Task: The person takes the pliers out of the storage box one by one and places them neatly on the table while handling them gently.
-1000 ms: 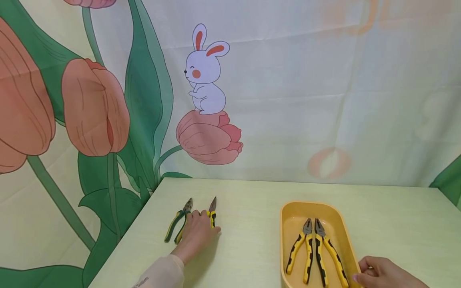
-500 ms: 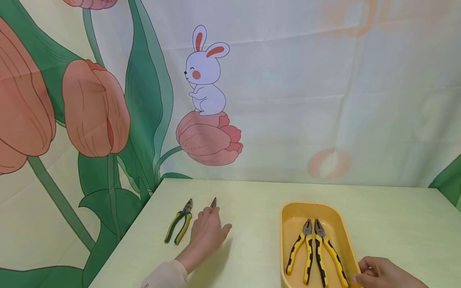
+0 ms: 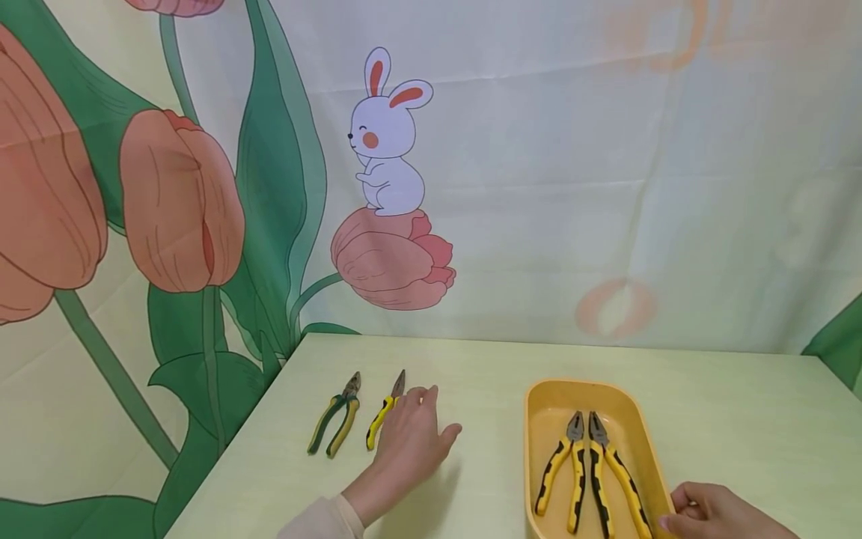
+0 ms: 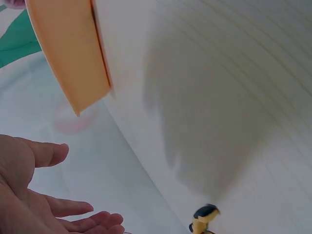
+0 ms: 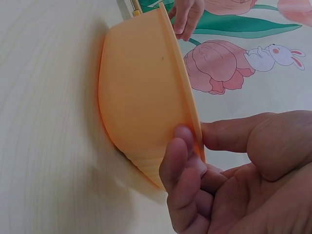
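My left hand (image 3: 412, 438) is over the table with fingers extended and thumb spread, holding nothing. It partly covers long-nose pliers (image 3: 381, 421) with yellow-and-black handles lying on the table. Left of these lie green-and-yellow pliers (image 3: 342, 415), handles spread toward me. In the left wrist view the left hand (image 4: 53, 195) shows straight, parted fingers. My right hand (image 3: 720, 509) pinches the right rim of a yellow-orange plastic tray (image 3: 643, 430) between thumb and curled fingers, plain in the right wrist view too. Inside lie two yellow-and-black pliers, the left pair (image 3: 571, 468) beside the right pair (image 3: 609, 468).
The pale wooden table (image 3: 471, 389) ends at the back against a hanging cloth (image 3: 525, 187) printed with tulips and a white rabbit. Between the loose pliers and the tray runs a stretch of tabletop. The tray's raised walls surround the pliers in it.
My left hand has moved right, off the green-and-yellow pliers and then partly off the long-nose pliers, whose left handle now shows. The right hand and tray have stayed put.
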The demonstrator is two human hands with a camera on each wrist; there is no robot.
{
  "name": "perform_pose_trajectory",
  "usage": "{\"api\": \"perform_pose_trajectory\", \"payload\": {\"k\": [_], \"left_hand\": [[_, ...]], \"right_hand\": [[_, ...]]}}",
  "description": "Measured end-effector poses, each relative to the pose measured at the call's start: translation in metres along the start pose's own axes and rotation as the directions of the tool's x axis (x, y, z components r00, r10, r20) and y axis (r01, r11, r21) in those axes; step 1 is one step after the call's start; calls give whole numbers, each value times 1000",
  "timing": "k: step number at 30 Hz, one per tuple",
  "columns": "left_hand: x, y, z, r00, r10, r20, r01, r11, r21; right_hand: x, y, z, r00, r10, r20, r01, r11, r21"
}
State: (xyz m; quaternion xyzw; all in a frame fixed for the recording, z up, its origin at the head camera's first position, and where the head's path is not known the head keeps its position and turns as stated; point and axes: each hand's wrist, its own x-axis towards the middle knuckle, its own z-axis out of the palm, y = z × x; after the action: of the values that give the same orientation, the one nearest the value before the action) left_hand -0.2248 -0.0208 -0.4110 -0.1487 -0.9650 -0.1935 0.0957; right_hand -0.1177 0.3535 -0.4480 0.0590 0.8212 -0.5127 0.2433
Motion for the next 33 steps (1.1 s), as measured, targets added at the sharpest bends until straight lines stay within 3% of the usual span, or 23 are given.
{"api": "perform_pose_trajectory", "payload": {"k": [9,16,18,26,33], "left_hand": [[-6,14,-3,998,54,31,-50,992,-120],[-9,29,-3,996,80,41,-72,983,-168],[-10,34,-3,995,96,41,-88,982,-167],[-14,54,-4,986,150,74,-136,976,-167],[-17,65,-2,978,177,106,-156,971,-182]], "right_hand": [[1,1,1,1000,6,-9,-6,1000,-12],[32,45,-17,999,-4,39,5,1000,-26],[33,48,-18,999,-13,49,14,1000,-21],[1,2,1,1000,13,-19,-14,1000,-22],[-2,-3,2,1000,13,-15,-13,1000,-16]]}}
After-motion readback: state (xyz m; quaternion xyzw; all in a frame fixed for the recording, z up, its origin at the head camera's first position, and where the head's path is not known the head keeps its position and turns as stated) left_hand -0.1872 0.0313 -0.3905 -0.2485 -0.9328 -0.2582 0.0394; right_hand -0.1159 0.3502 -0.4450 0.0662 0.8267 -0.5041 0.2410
